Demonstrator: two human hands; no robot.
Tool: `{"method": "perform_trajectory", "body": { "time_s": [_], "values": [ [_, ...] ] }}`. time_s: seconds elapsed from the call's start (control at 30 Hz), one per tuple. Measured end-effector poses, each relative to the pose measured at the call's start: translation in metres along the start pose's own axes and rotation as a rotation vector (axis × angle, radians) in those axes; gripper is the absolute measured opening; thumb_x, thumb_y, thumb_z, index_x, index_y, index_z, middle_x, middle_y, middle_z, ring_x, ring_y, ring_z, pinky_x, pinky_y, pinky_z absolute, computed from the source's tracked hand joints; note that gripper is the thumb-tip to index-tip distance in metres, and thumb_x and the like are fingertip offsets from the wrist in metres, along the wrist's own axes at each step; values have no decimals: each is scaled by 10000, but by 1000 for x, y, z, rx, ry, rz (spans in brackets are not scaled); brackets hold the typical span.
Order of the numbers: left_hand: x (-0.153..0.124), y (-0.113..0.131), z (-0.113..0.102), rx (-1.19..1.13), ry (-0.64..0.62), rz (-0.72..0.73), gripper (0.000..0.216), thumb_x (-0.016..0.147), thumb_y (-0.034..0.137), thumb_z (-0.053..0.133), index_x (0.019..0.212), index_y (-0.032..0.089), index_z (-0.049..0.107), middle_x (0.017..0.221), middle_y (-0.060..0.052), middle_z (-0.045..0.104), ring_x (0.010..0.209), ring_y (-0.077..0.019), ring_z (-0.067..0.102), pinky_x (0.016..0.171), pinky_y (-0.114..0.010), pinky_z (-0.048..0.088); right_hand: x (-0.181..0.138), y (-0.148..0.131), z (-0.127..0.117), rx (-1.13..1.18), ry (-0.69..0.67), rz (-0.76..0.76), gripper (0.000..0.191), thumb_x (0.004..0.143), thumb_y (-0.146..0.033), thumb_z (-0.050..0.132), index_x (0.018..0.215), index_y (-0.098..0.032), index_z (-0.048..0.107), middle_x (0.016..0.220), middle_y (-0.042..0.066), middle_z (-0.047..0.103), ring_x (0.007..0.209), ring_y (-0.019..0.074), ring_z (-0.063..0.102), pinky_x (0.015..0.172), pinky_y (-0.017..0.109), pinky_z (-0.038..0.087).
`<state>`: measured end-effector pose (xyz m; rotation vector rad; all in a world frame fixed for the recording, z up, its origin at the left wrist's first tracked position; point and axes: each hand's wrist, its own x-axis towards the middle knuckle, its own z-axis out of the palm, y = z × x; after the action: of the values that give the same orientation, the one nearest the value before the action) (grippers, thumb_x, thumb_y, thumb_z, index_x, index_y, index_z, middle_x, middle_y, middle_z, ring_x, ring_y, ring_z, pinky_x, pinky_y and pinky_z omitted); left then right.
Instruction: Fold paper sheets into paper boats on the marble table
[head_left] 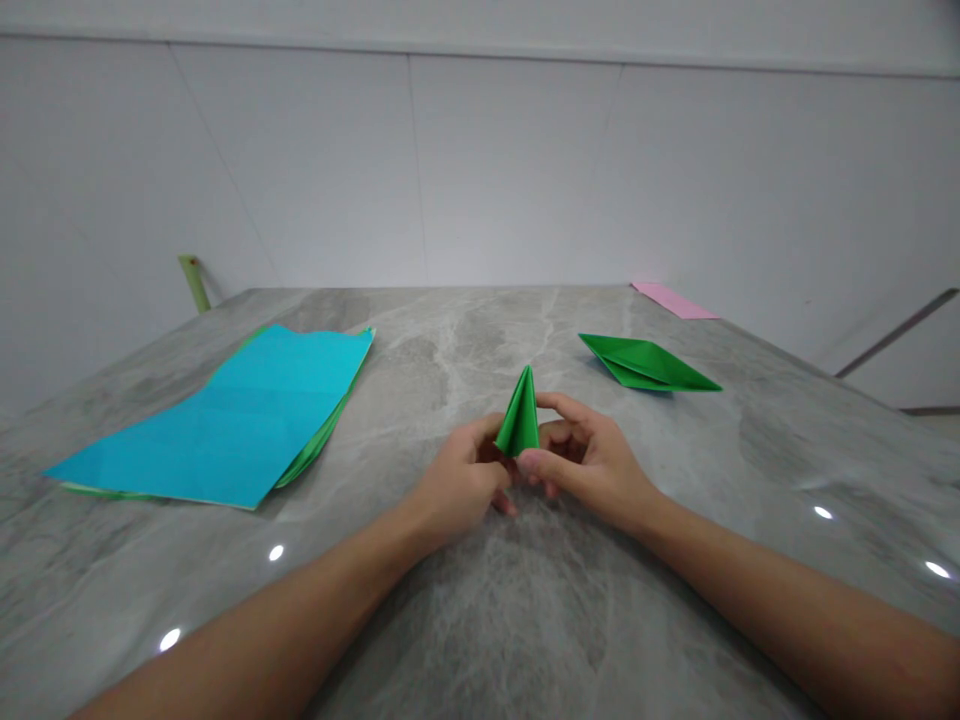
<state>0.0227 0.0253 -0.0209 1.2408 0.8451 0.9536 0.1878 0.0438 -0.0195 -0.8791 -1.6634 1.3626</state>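
Observation:
A small green folded paper point(520, 418), narrowing to a point at its top, is held upright just above the table between both hands. My left hand point(471, 470) is closed on its lower left edge, the fingertips partly hidden behind the paper. On the other side, my right hand point(589, 455) grips it with the thumb at the lower right corner and the index finger reaching along its right edge. Beyond the right hand lies a second green folded paper point(649, 364), flat and diamond-shaped with pointed ends.
A stack of paper with a blue sheet point(247, 410) on top and green edges beneath lies on the left. Near the far right table edge rests a pink paper strip point(675, 300). The grey marbled table point(450, 340) reaches back to a white wall point(495, 180).

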Motion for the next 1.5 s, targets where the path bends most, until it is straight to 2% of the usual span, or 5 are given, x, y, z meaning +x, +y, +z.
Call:
{"method": "perform_trajectory", "body": {
  "time_s": [0.2,0.33,0.77,1.1,1.5],
  "values": [
    [-1,1,1,54,68,23,328,812,452,596,866,139,678,786,-69,624,735,-195,616,509,-248,513,-2,2,-4,-7,-14,-33,494,784,-406,723,1179,-160,558,580,-31,616,425,101,508,414,207,413],
    [3,-2,-4,65,110,40,468,824,563,579,730,116,683,700,-69,638,616,-152,572,513,-244,487,-2,6,-9,52,-47,-130,302,836,-455,639,904,-160,640,617,-2,593,465,106,504,431,220,405],
    [9,-1,-14,-211,260,135,273,713,387,774,728,140,658,670,-8,640,638,-134,583,676,-271,495,4,6,-16,-143,54,-280,348,883,-412,589,635,-169,619,614,-1,481,556,124,426,488,258,324],
    [3,2,-12,498,423,419,114,827,191,623,780,194,728,785,-16,690,766,-173,618,724,-270,463,6,4,-8,-206,267,-276,217,864,-382,645,783,-199,729,740,20,615,622,131,511,504,241,384],
    [-5,9,-6,630,462,680,69,853,190,680,854,224,739,827,-9,710,816,-170,643,808,-312,483,4,5,-5,-285,266,-432,93,822,-248,717,859,-288,792,805,17,611,760,167,569,656,316,465]
  ]
}}
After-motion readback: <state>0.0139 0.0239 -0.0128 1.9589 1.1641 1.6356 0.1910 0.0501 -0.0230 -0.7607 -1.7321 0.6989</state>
